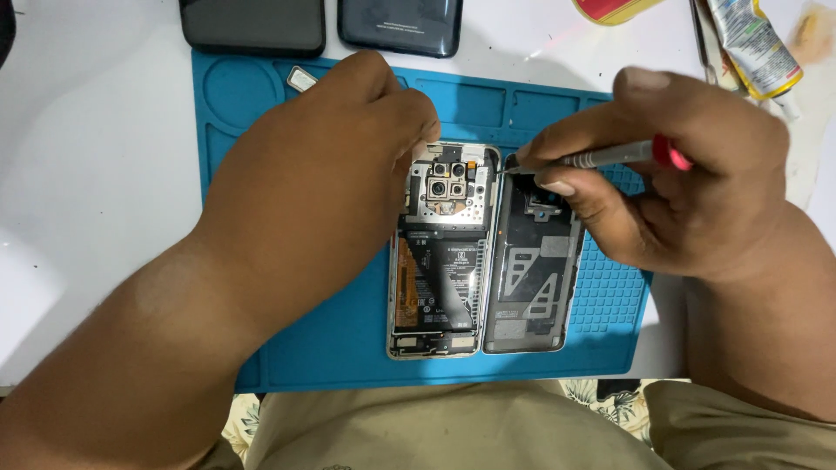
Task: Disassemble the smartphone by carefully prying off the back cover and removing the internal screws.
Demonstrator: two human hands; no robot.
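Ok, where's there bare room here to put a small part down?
Free: the white table left of the blue mat, and the mat's strip below the opened phone and its back cover. Crowded: the top edge, with two dark phones and a glue tube.

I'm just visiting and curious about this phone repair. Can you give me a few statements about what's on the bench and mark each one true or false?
1. The opened phone with exposed cameras and battery lies on a blue silicone work mat. True.
2. The right hand holds a grey-shafted, red-ended tool. True.
3. The detached phone back cover lies left of the opened phone. False: it lies to its right.
4. The left hand holds a hammer. False: it rests on the phone's upper left edge.
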